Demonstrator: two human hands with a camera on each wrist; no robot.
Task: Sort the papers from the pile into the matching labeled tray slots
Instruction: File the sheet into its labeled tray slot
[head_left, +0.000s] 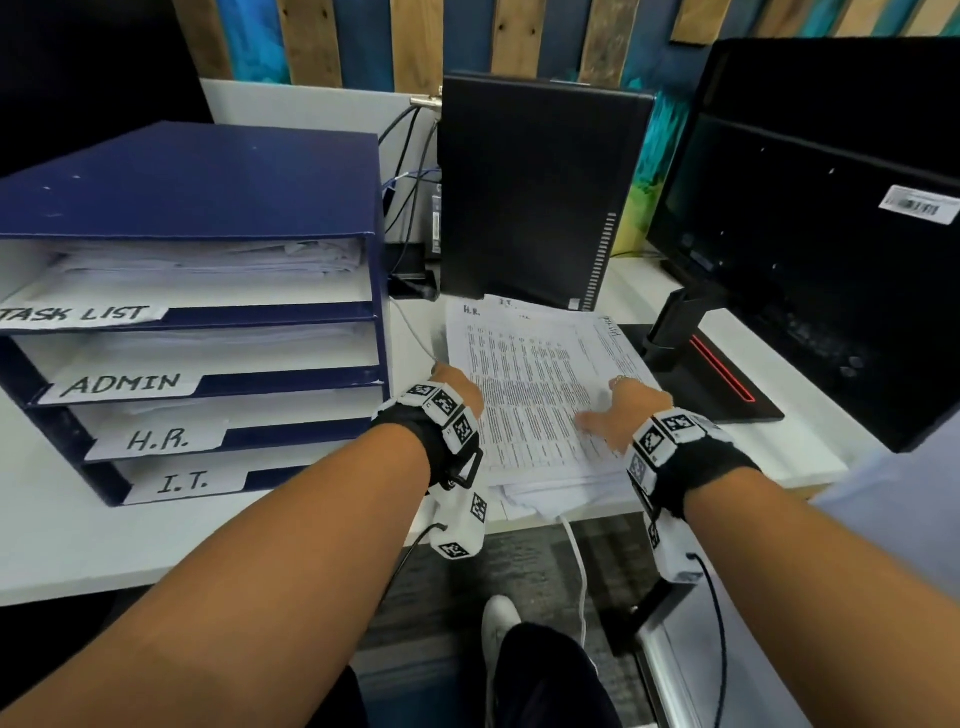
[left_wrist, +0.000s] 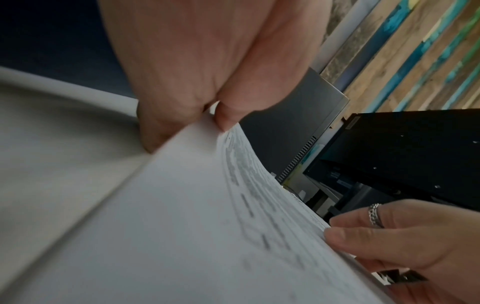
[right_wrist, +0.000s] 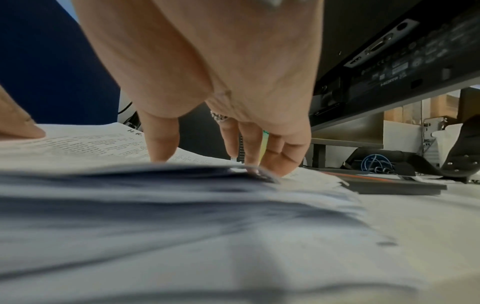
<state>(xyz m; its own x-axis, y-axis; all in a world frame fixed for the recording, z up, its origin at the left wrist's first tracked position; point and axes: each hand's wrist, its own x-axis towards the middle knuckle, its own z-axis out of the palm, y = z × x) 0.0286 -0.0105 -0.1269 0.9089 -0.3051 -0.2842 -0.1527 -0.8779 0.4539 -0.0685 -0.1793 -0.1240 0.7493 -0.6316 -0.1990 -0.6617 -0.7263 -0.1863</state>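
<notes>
The paper pile (head_left: 540, 467) lies on the white desk between my hands. Its top sheet (head_left: 524, 384) is printed with dense text and marked "H.R." at the far left corner. My left hand (head_left: 457, 384) pinches that sheet's left edge between thumb and finger (left_wrist: 228, 115), and the edge curls upward. My right hand (head_left: 623, 405) lies spread on the sheet's right side, its thumb (right_wrist: 161, 152) and fingertips (right_wrist: 262, 166) pressing down. The blue tray rack (head_left: 208, 182) stands to the left, with slots labelled TASK LIST, ADMIN, H.R. (head_left: 156, 439) and I.T.
A black computer tower (head_left: 540, 192) stands just behind the pile. A monitor (head_left: 831, 234) with its stand base (head_left: 717, 384) sits close on the right. Cables hang between rack and tower. The desk's front edge runs just below the pile.
</notes>
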